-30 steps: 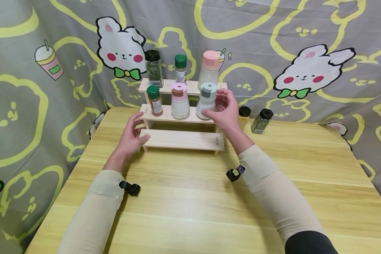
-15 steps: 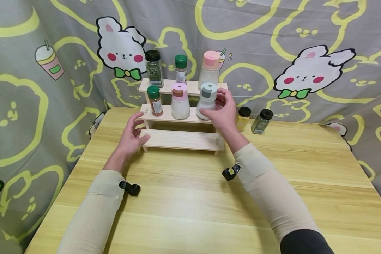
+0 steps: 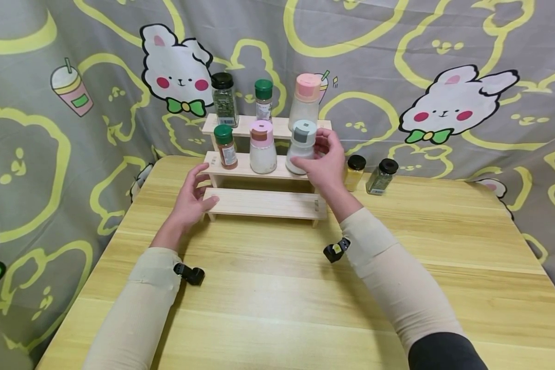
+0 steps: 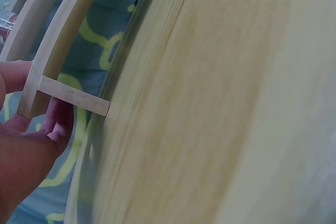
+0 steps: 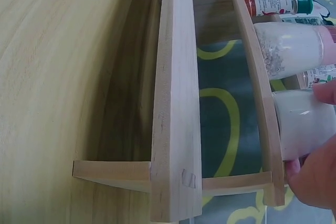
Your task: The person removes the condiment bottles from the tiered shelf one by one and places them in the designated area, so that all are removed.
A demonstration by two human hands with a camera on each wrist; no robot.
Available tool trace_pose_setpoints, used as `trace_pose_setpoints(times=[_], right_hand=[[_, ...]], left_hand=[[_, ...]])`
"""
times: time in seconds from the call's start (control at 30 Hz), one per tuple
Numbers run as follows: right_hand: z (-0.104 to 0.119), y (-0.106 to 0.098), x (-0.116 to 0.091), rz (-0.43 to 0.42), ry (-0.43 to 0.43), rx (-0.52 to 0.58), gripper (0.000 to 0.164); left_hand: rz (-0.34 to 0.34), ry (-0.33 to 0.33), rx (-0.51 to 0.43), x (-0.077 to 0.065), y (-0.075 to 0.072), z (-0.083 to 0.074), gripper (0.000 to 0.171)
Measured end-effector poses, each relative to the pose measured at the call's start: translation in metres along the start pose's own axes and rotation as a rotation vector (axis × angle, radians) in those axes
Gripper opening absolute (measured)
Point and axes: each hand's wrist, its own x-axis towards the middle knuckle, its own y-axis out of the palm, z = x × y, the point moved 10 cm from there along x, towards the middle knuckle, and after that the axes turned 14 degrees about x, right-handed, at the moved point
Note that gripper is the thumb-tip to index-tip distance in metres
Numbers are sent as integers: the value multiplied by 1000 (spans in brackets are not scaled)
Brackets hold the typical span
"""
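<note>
A three-tier wooden spice rack (image 3: 267, 203) stands at the back of the table. My left hand (image 3: 190, 199) holds the left end of its lowest shelf, thumb on top; in the left wrist view the fingers (image 4: 62, 121) show on the underside. My right hand (image 3: 327, 165) grips a glass seasoning jar (image 3: 303, 135) with a pale grey cap and white contents, upright at the right end of the middle shelf. The thumb lies across the jar's front, other fingers behind it. Beside that jar are a pink-capped jar (image 3: 262, 154) and a green-capped spice bottle (image 3: 226, 153).
On the top shelf stand a black-capped herb jar (image 3: 224, 103), a green-capped bottle (image 3: 263, 103) and a salmon-capped jar (image 3: 307, 97). Right of the rack, a yellow spice jar (image 3: 354, 172) and another herb jar (image 3: 381, 177) stand on the table. A patterned curtain (image 3: 374, 41) hangs behind.
My right wrist and forearm have shifted slightly left, uncovering more of the yellow spice jar, and the thumb lies a little farther left on the grey-capped jar. The left hand has stayed put.
</note>
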Motion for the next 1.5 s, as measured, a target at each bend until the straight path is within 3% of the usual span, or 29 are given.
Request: trace_pose_setpoints(times=[0.2, 1.1, 1.37, 1.5], right_hand=[[1, -3, 0, -9, 5, -13, 66], [12, -33, -10, -37, -1, 5, 65], [20, -43, -14, -33, -13, 34, 63], [23, -49, -16, -35, -22, 23, 63]], left_hand=[[-10, 2, -7, 8, 0, 17, 89], [-20, 11, 12, 6, -2, 18, 88], [3, 11, 5, -5, 0, -10, 82], [2, 7, 8, -5, 1, -10, 83]])
